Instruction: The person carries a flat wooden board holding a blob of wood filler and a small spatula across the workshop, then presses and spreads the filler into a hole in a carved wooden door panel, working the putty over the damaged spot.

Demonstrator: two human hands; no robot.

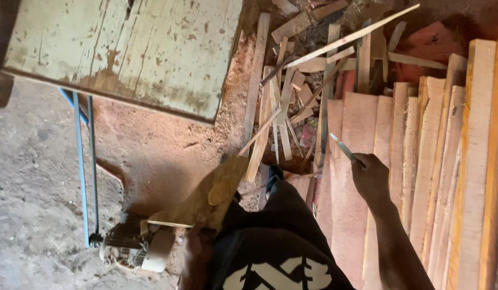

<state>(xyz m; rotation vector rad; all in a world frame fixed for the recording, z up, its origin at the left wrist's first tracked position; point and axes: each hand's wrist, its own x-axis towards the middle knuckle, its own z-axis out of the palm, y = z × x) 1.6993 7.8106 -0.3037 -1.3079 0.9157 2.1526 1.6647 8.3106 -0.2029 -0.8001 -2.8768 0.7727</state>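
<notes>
Your right hand [370, 174] grips a thin metal blade [341, 145] over the stacked planks [421, 161] (long axis running away from you). Your left hand [195, 252] hangs low at your side; I cannot tell its grip.

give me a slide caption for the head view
Right hand holds a thin metal strip over stacked boards; offcuts litter the sawdust floor.
</notes>
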